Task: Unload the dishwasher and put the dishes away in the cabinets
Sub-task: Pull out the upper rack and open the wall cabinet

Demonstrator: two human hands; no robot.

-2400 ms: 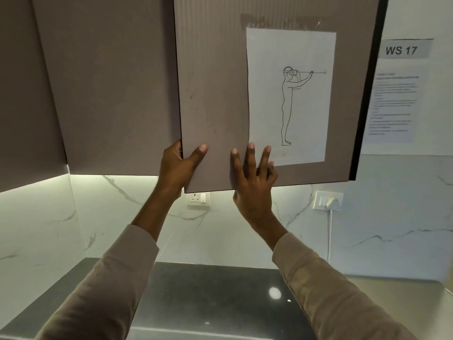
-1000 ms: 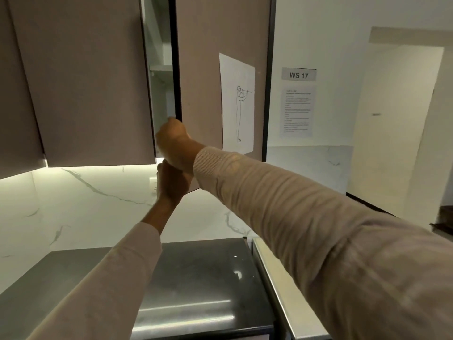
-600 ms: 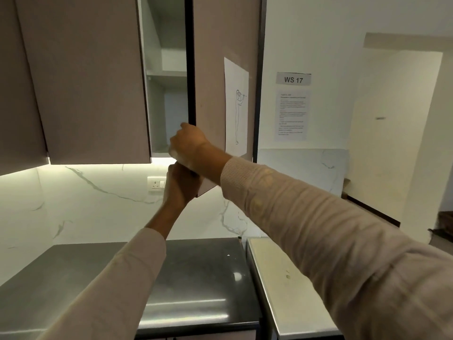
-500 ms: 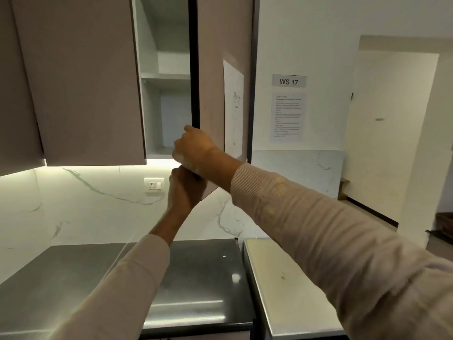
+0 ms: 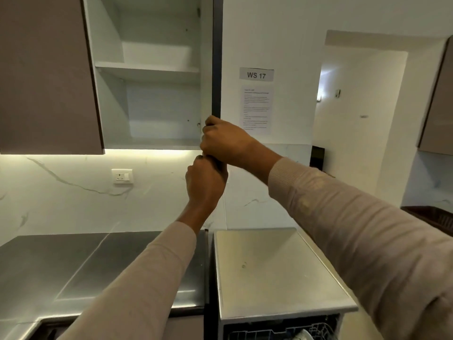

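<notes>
An upper cabinet [image 5: 149,69] stands open, white inside, with bare shelves. Its door [image 5: 217,55] is swung fully out and I see it edge-on as a dark vertical strip. My right hand [image 5: 225,141] grips the door's lower edge from the right. My left hand [image 5: 204,180] grips the door's bottom corner just below it. Both arms wear beige sleeves. At the bottom right the dishwasher [image 5: 269,266] shows a steel top, with a wire rack [image 5: 282,333] and a white dish just visible below it.
A dark steel countertop [image 5: 85,261] runs along the left under the closed brown cabinet [image 5: 46,74]. A wall socket [image 5: 121,176] sits on the marble backsplash. A sign reading WS 17 [image 5: 256,75] hangs on the wall. A doorway [image 5: 355,119] opens at the right.
The cabinet door has swung from closed to fully open, now edge-on, exposing the shelves. Both hands stayed on its lower edge, and my view shifted right and down to show the dishwasher.
</notes>
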